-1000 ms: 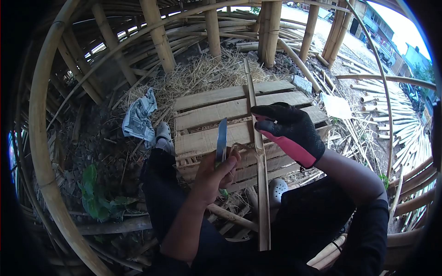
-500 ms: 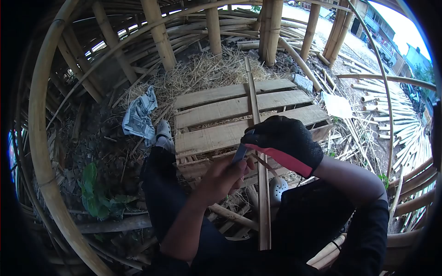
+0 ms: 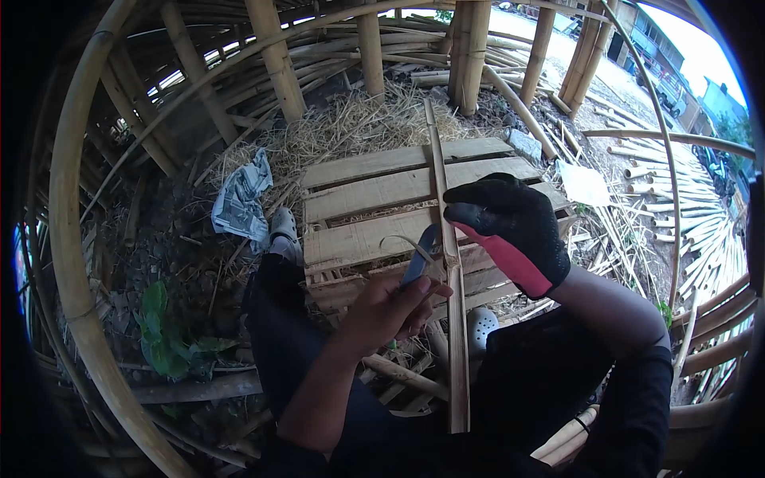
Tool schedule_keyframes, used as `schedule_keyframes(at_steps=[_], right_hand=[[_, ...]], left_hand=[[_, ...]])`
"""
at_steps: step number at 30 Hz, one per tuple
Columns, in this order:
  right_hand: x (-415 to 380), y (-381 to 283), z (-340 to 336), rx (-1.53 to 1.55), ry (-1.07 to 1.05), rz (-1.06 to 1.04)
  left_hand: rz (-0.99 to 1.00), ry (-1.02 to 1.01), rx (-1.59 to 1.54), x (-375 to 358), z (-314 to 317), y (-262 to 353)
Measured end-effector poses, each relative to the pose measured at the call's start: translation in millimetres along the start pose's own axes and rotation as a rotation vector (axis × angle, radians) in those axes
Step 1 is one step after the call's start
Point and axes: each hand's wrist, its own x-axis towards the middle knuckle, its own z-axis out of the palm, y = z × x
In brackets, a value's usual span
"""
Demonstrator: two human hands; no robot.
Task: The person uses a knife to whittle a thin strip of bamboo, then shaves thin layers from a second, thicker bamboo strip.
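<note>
A long split bamboo strip (image 3: 456, 342) runs from my lap across the slatted wooden crate (image 3: 351, 243) to the straw beyond. My bare left hand (image 3: 390, 315) is closed around a knife, its blade (image 3: 421, 259) pointing up and away just left of the strip. One left fingertip is right at the strip's edge. A thin curled shaving (image 3: 392, 238) loops beside the blade. My right hand (image 3: 510, 231), in a black and red glove, has its fingers curled together, with thumb and fingertips at the strip's right edge above the crate.
My shoes (image 3: 482, 325) stand either side of the crate's near edge. Crumpled newspaper (image 3: 243, 195) lies left, with a leafy green plant (image 3: 159, 331) nearer. Bamboo posts (image 3: 273, 60) rise behind the straw (image 3: 327, 127). A curved bamboo pole (image 3: 76, 263) arches on the left; cut bamboo poles (image 3: 685, 227) lie right.
My right hand has moved right and slightly toward me, off the knife blade. The blade shows more fully now, and a curled shaving stands beside it. My left hand has barely moved.
</note>
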Motion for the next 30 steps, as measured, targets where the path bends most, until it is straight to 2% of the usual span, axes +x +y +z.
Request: schedule_keyframes(at_steps=[1,2,4,5,7,8,10,11,14,16,17,18,20,22,24,26,27,28,30], right_hand=[[1,-12,-8,-0.251,0.062,-0.141],[1,-10,-10,-0.251,0.061,-0.142],[0,-4,-15,-0.436,0.076,-0.447],[0,-6,-11,-0.436,0.076,-0.447],[-3,-12,1,-0.154,-0.148,0.174],[-5,-4,3,-0.153,-0.145,0.177],[-9,23,13,-0.160,-0.299,-0.303],[-10,31,17,-0.157,-0.294,-0.380],[-1,39,16,-0.247,-0.245,-0.401],[7,35,3,-0.181,-0.219,-0.034],[16,25,-13,-0.336,-0.226,-0.075],[23,32,-18,-0.413,-0.237,0.036],[25,35,-23,-0.600,-0.083,0.328],[28,50,-28,-0.594,-0.116,0.349],[28,57,-27,-0.587,-0.146,0.372],[23,57,-17,-0.483,-0.161,0.189],[20,62,-13,-0.544,-0.211,-0.248],[16,38,-12,-0.241,-0.294,-0.046],[10,27,-7,-0.167,-0.499,0.029]], left_hand=[[-0.023,0.045,-0.006,0,1,2],[-0.022,0.046,-0.007,0,1,1],[-0.013,0.076,-0.096,1,-3,-1],[-0.013,0.075,-0.095,2,-5,-3],[0.066,0.118,0.047,4,-6,-6],[0.064,0.115,0.049,3,-5,-6],[0.010,0.085,0.111,2,-5,-4],[0.007,0.084,0.113,3,-4,-5],[-0.004,0.150,0.114,6,-3,-5],[0.013,0.375,0.032,7,-5,-4],[0.013,0.377,0.027,7,-8,-4],[0.032,0.341,-0.059,5,-12,-4],[0.057,0.306,-0.146,2,-19,-3],[0.070,0.105,-0.267,-1,-21,-3],[0.037,0.116,-0.264,-2,-16,1],[0.005,0.131,-0.264,-1,-14,0],[-0.009,0.088,-0.288,-1,-14,-2],[-0.024,0.045,-0.311,0,-14,-4],[-0.049,0.040,-0.230,0,-14,-6]])
